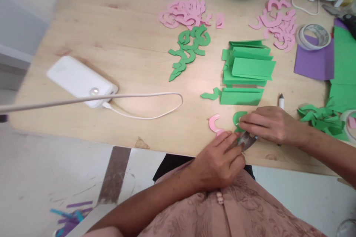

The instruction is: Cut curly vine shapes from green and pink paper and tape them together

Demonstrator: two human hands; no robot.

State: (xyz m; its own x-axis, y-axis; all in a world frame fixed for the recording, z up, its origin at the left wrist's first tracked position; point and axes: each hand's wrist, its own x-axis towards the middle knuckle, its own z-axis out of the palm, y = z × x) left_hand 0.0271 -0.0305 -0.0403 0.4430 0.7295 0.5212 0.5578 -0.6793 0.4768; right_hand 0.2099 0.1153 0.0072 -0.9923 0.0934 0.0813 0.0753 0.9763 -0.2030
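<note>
My right hand (268, 124) comes in from the right, fingertips pinched together on a curved green paper cutout (239, 117) near the table's front edge. My left hand (219, 161) is at the edge, its fingers curled against a shiny grey object (247, 141) between the two hands; its kind is mostly hidden. A curved pink paper cutout (214, 123) with a pale strip on it lies by the left fingertips. Just beyond the hands are a folded green paper piece (241, 97) with a wavy green tail and a stack of folded green paper (251, 64).
Pink cutouts (186, 12) and green cutouts (191, 46) lie in heaps. A white power bank (80, 79) with a cable sits left. At right are a tape roll (314, 37), purple paper (313, 63), green scraps (322, 118) and a pen (281, 102) partly under my right hand.
</note>
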